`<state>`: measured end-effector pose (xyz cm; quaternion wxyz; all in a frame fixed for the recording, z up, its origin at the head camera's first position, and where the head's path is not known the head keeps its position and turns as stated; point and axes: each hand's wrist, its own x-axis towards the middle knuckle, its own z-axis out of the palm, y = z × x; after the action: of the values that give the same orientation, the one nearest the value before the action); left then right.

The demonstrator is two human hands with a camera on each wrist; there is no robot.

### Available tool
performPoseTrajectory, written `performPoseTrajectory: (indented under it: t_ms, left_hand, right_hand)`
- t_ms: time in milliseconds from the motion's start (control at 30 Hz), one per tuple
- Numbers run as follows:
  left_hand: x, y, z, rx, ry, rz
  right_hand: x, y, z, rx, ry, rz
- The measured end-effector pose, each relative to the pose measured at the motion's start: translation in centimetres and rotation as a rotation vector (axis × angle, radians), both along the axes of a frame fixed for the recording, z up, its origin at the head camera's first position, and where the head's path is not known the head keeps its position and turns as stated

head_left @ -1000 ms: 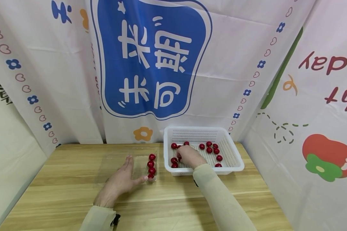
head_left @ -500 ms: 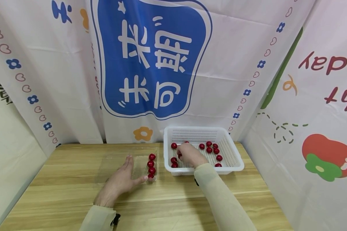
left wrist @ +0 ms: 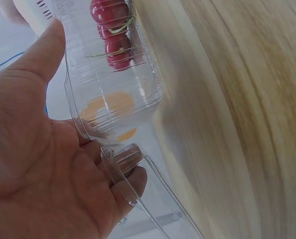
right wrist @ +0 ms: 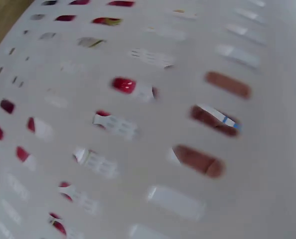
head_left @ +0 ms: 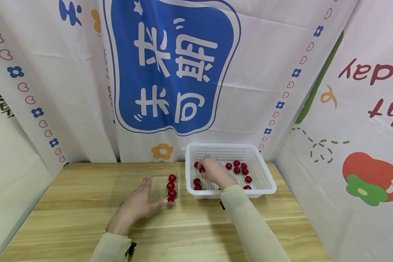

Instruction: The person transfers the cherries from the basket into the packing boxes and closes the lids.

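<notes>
A clear plastic box [head_left: 158,187] stands open, touched by the left hand [head_left: 137,207], its lid [head_left: 126,185] folded out to the left; four glossy red cherries [head_left: 171,185] form a single row along its right side. Next to it sits a white perforated basket [head_left: 221,145] with more cherries [head_left: 237,170] scattered over its floor, and one cherry [head_left: 201,170] appears pinched in the right hand [head_left: 217,174], though partly hidden
</notes>
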<state>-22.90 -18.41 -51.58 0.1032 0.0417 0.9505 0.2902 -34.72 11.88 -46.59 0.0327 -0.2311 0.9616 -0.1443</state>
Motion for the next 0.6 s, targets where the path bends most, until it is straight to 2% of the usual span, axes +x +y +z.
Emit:
performPoseTrajectory:
  t_ms: [233, 600]
  left_hand:
    - [0.0, 0.0, 0.0, -0.002, -0.008, 0.004]
    - [-0.1, 0.0, 0.0, 0.0, -0.004, 0.002]
  right_hand:
    - [0.2, -0.7, 0.9, -0.038, 0.079, 0.034]
    - [1.5, -2.1, 2.7, -0.069, 0.171, 0.1]
